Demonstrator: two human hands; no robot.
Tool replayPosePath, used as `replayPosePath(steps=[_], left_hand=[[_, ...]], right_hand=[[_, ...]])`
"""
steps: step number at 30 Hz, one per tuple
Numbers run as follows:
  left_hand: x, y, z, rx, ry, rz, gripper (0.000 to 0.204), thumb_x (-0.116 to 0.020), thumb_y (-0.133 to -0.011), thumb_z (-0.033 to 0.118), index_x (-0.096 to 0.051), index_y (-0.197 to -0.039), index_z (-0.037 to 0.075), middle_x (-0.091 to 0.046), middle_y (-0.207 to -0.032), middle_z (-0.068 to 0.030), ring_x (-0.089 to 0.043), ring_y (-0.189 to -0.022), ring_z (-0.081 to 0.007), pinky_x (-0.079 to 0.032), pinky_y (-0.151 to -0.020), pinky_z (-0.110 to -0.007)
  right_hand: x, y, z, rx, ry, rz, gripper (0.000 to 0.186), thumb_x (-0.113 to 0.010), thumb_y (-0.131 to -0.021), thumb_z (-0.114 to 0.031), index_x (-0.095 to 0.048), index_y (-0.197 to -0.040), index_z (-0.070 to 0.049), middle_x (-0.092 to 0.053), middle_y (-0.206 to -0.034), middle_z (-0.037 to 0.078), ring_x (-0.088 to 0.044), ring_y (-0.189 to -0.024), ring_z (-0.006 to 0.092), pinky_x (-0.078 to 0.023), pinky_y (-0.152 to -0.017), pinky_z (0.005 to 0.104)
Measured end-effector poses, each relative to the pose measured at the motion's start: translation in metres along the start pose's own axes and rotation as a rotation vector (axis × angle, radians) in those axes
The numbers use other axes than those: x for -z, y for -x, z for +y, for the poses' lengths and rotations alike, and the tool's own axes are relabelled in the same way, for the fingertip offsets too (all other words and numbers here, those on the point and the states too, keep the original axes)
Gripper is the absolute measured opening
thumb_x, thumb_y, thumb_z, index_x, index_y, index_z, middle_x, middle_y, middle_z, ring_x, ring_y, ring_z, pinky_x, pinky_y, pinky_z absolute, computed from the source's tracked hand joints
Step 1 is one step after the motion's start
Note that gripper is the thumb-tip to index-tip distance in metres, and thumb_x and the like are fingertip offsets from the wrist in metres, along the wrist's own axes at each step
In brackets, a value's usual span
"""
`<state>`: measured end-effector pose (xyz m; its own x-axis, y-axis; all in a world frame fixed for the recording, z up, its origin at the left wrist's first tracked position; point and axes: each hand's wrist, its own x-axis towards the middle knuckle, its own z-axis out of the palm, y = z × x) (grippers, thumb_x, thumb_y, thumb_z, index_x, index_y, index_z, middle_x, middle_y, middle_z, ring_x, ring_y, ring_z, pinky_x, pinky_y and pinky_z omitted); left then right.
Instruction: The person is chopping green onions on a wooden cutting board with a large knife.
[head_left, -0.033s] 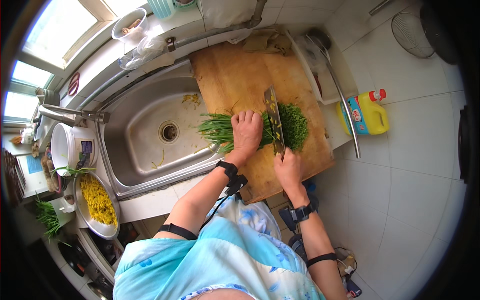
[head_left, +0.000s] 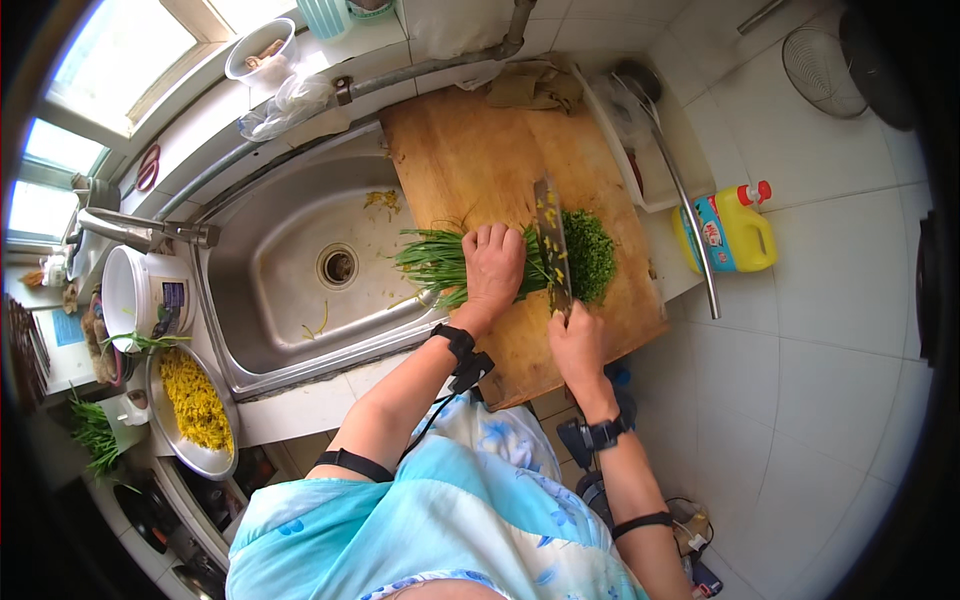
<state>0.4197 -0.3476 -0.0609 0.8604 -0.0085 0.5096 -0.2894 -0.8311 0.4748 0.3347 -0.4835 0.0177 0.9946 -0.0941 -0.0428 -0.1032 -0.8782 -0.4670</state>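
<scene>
On a wooden cutting board (head_left: 470, 150) my left hand (head_left: 493, 265) presses down on a bunch of long green garlic chives (head_left: 430, 262), fingers curled over them. Their loose ends reach left past the board's edge, over the sink. My right hand (head_left: 577, 345) is closed around the handle of a cleaver (head_left: 550, 235). Its blade stands close beside my left fingers, across the cut end of the bunch, with yellow bits stuck to its side. Right of the blade lies a heap of finely chopped chives (head_left: 590, 255).
A steel sink (head_left: 270, 290) with yellow scraps adjoins the board's left side. Further left are a white bucket (head_left: 165, 300) and a metal bowl of yellow shredded food (head_left: 195, 400). Beyond the board's right edge stand a white tray (head_left: 675, 160) and a yellow jug (head_left: 745, 235).
The cleaver and my right hand have shifted very slightly, and the blade's angle differs a little. My left hand stays in place on the garlic chives.
</scene>
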Motion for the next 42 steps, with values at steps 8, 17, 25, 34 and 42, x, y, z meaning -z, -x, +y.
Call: replayPosePath(steps=[8,17,25,34,42], left_hand=[[-0.003,0.005,-0.001,0.016,-0.005,0.022,0.014,-0.066,-0.081,0.008,-0.053,-0.084,0.008,-0.056,-0.087,-0.0088,-0.054,-0.087,-0.0291,-0.04,-0.082,-0.043],[-0.001,0.006,0.0,0.027,-0.02,-0.008,0.011,-0.064,-0.081,0.01,-0.053,-0.083,0.01,-0.054,-0.085,-0.0074,-0.054,-0.088,-0.0275,-0.04,-0.084,-0.042],[0.0,0.005,-0.002,0.007,-0.011,-0.014,0.013,-0.065,-0.082,0.008,-0.053,-0.086,0.008,-0.055,-0.09,-0.0093,-0.053,-0.089,-0.0298,-0.04,-0.083,-0.043],[-0.002,0.007,0.0,0.022,-0.016,-0.006,0.014,-0.065,-0.081,0.007,-0.052,-0.086,0.009,-0.055,-0.089,-0.0088,-0.054,-0.09,-0.0295,-0.04,-0.085,-0.042],[0.003,0.006,0.0,0.028,0.002,-0.03,0.015,-0.065,-0.08,0.006,-0.052,-0.085,0.008,-0.055,-0.089,-0.0096,-0.053,-0.089,-0.03,-0.04,-0.084,-0.042]], right_hand=[[0.03,0.033,-0.002,-0.032,0.021,-0.132,0.018,-0.059,-0.084,-0.016,-0.06,-0.075,-0.001,-0.062,-0.064,0.024,-0.062,-0.061,0.0446,-0.049,-0.057,0.0533],[-0.004,0.008,-0.009,-0.052,0.106,-0.175,0.017,-0.058,-0.084,-0.016,-0.06,-0.078,-0.001,-0.063,-0.067,0.026,-0.063,-0.065,0.0462,-0.05,-0.061,0.0553],[0.013,0.008,-0.009,0.0,-0.074,0.039,0.017,-0.061,-0.083,-0.017,-0.06,-0.077,-0.001,-0.062,-0.065,0.025,-0.062,-0.063,0.0452,-0.049,-0.059,0.0539],[0.022,0.034,0.0,-0.037,0.019,-0.146,0.02,-0.061,-0.083,-0.016,-0.059,-0.071,0.001,-0.061,-0.065,0.025,-0.062,-0.063,0.0448,-0.049,-0.057,0.0522],[-0.014,0.002,-0.004,-0.069,0.09,-0.182,0.02,-0.059,-0.084,-0.018,-0.062,-0.078,0.001,-0.064,-0.071,0.027,-0.064,-0.068,0.0459,-0.051,-0.063,0.0548]])
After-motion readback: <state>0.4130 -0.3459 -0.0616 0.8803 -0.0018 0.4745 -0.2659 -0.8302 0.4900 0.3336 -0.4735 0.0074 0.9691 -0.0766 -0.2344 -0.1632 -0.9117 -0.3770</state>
